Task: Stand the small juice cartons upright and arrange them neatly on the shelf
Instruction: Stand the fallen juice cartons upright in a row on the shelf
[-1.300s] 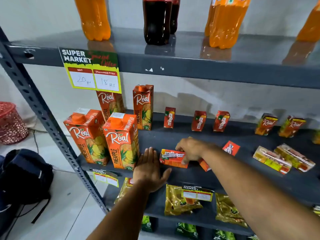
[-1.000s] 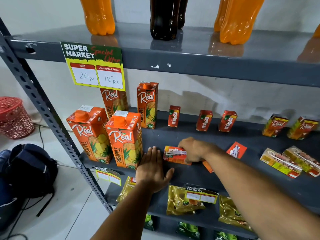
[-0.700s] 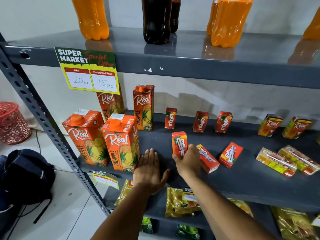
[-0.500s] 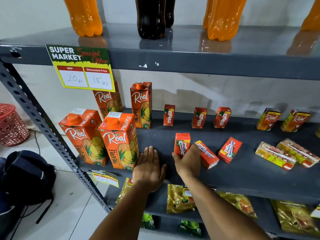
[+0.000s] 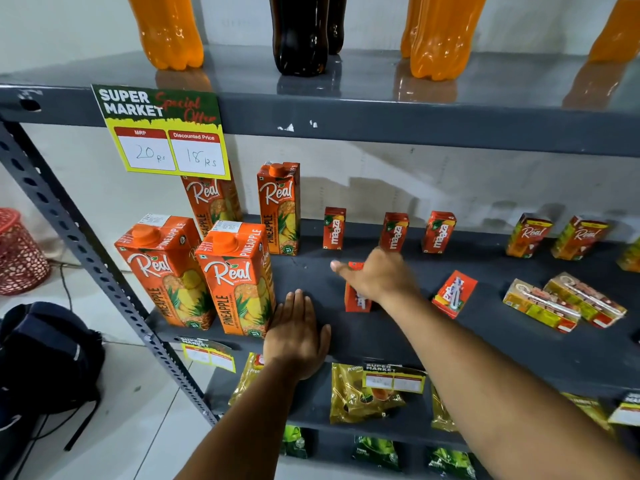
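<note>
At the far left, around nine o'clock, a red basket is cut off by the frame edge, with a dark backpack below it at about eight o'clock. Two big pineapple juice boxes stand at the front left of the middle shelf.

The left hand lies flat on the shelf's front edge, near six o'clock, palm down with fingers straight and together; it holds nothing, and its little-finger side is just beside the nearer big box.

Right of it, at the centre, a small red carton stands upright on the shelf. The right hand is over its top and right side, forefinger stretched toward ten o'clock. The hand hides most of the carton's upper half, so whether the fingers clamp it or only rest against it cannot be told.

Behind, around twelve o'clock, three small red cartons stand upright in a row at the back; the hand covers the foot of the middle one.

Toward three o'clock another small red carton lies flat and askew. Further right two yellow-green cartons lie flat side by side, touching. Behind them two more stand at the back, and another at the right edge is cut off.
</note>
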Tool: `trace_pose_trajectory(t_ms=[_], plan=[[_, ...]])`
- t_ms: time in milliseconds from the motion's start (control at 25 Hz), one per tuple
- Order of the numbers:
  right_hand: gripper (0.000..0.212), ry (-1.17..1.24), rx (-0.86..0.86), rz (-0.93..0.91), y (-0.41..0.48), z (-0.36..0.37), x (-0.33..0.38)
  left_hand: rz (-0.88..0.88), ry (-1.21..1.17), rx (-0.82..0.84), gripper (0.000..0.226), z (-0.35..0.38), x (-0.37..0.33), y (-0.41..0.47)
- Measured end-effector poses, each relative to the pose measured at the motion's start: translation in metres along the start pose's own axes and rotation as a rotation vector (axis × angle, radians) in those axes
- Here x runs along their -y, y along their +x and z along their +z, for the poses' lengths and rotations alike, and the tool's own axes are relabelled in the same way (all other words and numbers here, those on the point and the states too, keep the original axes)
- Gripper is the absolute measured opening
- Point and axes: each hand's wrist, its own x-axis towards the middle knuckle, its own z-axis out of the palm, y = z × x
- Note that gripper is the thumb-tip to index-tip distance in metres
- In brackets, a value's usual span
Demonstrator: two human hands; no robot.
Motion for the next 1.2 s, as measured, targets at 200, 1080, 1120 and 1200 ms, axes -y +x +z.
trace_pose_trajectory(t_ms=[200,1080,1120,1200], plan=[[0.029,-0.305,0.302,-0.196,0.014,-0.021,0.023,0.008,0.003,-0.042,0.091,0.003,0.001,-0.001],[0.052,-0.493,0.416,-0.055,0.021,-0.026,-0.073,0.001,-0.004,-0.020,0.094,0.003,0.000,0.002],[0.056,-0.433,0.386,-0.026,0.017,-0.017,-0.076,0.000,0.001,-0.017,0.094,0.003,0.000,0.002],[0.057,-0.329,0.312,0.023,0.015,-0.008,-0.078,-0.004,0.010,-0.011,0.094,0.003,0.000,0.001]])
